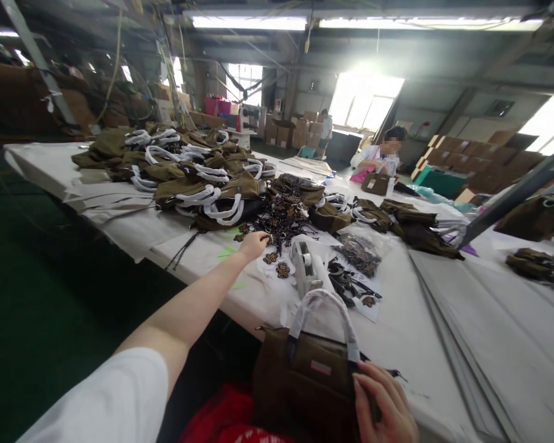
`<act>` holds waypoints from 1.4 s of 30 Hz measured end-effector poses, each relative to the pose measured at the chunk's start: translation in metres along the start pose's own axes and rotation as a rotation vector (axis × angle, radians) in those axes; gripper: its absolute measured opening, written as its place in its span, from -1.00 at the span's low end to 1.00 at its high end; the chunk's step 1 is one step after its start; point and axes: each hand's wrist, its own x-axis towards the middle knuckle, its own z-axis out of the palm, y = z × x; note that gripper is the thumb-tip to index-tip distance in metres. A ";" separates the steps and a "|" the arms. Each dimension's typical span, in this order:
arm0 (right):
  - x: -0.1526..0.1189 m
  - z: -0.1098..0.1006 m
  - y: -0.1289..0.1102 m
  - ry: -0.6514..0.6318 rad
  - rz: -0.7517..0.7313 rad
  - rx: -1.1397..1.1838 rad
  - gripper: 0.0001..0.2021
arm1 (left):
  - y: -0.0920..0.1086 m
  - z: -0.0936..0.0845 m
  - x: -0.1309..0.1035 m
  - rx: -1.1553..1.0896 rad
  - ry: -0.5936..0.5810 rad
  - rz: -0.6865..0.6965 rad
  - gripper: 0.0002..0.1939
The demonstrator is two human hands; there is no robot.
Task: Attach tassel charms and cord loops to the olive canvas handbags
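Observation:
My left hand (253, 245) is stretched out over the table, its fingers closed at the edge of a heap of dark cords and charms (286, 212). What they pinch is too small to make out. Just below that hand lie leopard-patterned, flower-shaped charms (283, 270). Close to my body, an olive-brown handbag (305, 375) stands upright against the table edge, its handles wrapped in white film and a small label on its front. My right hand (385, 400) grips the bag's right side near the foot of the handle. A white tape dispenser (306, 267) sits behind the bag.
Many similar handbags (198, 178) are piled on the left of the white-covered table (166, 231). A clear plastic bag of small parts (359, 251) and black straps (344, 280) lie right of the dispenser. Grey boards (471, 332) cover the right side. Across the table, a person (373, 157) handles another bag.

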 end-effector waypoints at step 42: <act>0.037 0.013 -0.069 -0.645 1.118 1.232 -0.61 | 0.043 0.041 -0.239 -0.378 -0.473 0.428 -0.85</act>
